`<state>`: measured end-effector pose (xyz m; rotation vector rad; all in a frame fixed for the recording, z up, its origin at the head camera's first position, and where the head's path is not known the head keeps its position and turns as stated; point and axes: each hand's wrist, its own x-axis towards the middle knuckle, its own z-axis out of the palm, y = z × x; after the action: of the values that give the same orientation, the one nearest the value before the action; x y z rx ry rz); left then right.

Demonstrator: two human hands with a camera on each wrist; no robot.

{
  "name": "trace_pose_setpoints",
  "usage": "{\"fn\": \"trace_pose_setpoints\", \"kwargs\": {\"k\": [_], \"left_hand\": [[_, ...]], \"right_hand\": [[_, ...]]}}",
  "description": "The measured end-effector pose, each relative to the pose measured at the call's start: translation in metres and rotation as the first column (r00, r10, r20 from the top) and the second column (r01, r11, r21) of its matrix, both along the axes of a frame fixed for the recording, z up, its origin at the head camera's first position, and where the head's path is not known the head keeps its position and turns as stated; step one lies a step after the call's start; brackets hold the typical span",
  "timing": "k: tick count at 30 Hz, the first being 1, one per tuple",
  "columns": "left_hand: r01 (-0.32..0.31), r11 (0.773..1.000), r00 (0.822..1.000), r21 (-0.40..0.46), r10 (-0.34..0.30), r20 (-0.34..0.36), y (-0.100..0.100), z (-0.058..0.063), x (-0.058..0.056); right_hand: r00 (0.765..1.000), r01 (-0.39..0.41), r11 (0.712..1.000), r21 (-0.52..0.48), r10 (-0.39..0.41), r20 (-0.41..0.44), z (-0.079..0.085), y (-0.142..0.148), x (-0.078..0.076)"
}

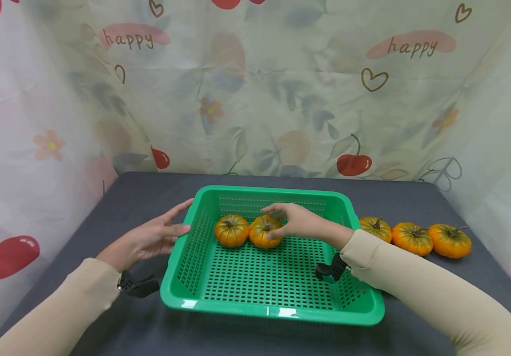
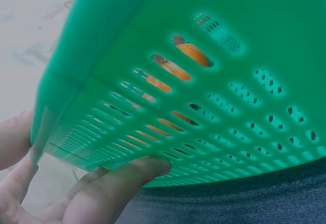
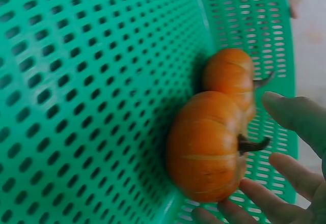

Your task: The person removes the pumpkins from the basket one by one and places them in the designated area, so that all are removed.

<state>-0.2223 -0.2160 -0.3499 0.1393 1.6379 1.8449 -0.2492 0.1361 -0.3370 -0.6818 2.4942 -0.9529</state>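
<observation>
Inside a green plastic basket (image 1: 266,319) with slotted walls, two small orange pumpkins sit side by side at the back left, the left pumpkin (image 1: 231,231) and the right pumpkin (image 1: 262,232). My right hand (image 1: 300,221) reaches over the basket to the right pumpkin. In the right wrist view its fingers are spread beside that pumpkin (image 3: 206,147), fingertips right at its side and the thumb (image 3: 293,112) apart from it. My left hand (image 1: 153,237) is at the basket's left rim, fingers extended. In the left wrist view, its fingertips (image 2: 153,167) lie against the outer wall.
Several more pumpkins, such as the outermost pumpkin (image 1: 449,241), stand in a row on the dark tabletop (image 1: 149,190) right of the basket, partly behind my right sleeve (image 1: 408,272). A patterned cloth (image 1: 264,99) hangs behind and along both sides of the table.
</observation>
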Motion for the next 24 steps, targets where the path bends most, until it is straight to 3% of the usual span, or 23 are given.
{"fn": "trace_pose_setpoints", "kwargs": {"k": [17, 24], "left_hand": [[0.011, 1.000, 1.000, 0.014, -0.011, -0.005, 0.001, 0.000, 0.000], [0.010, 1.000, 1.000, 0.012, -0.010, -0.004, 0.001, 0.000, 0.000]], "right_hand": [[0.999, -0.033, 0.999, 0.034, 0.034, -0.013, -0.012, -0.005, -0.004], [0.994, -0.105, 0.993, 0.051, 0.105, 0.014, -0.019, -0.009, -0.004]]}}
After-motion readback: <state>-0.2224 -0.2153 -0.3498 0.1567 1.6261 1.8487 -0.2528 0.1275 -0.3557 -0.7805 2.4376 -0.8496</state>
